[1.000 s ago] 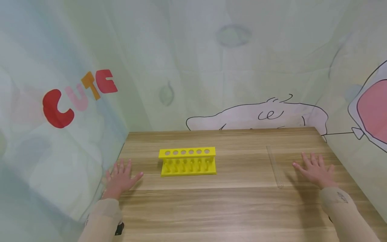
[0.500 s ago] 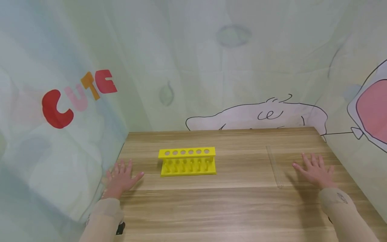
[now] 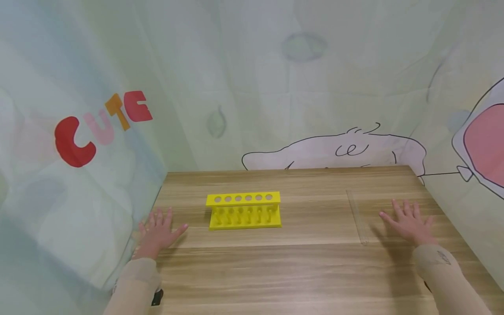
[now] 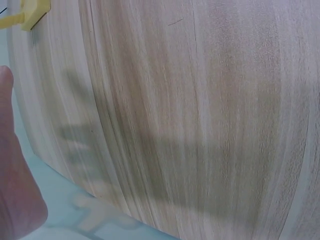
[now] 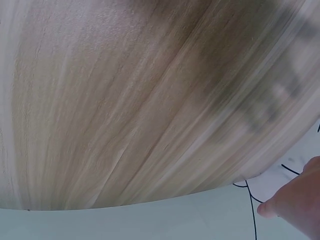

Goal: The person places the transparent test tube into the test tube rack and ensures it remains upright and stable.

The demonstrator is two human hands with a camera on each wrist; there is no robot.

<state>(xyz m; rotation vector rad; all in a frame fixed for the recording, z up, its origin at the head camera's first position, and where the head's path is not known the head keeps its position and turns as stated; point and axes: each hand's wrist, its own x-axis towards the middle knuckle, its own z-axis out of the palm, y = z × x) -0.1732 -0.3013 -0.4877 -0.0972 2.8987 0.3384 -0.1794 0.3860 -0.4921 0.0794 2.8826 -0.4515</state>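
Note:
A yellow test tube rack [image 3: 244,211] with a row of round holes stands left of the middle of the wooden table. To its right lies a clear glass test tube [image 3: 357,218], slanting slightly and hard to make out against the wood. My left hand [image 3: 156,234] is at the table's left edge with fingers spread, apart from the rack. Beyond the tube, on the right side, my right hand [image 3: 410,224] is spread as well and holds nothing. The left wrist view shows part of the left hand [image 4: 17,185] and a corner of the rack [image 4: 35,12].
The wooden table [image 3: 283,271] meets printed curtains at its back and sides. The left curtain [image 3: 98,197] carries coloured letters. A line drawing and a pink balloon [image 3: 488,144] are printed at the back and right. Shadows of the hands fall on the wood.
The right hand and its sleeve have shifted very slightly left. The left hand, the rack and the test tube stay where they were.

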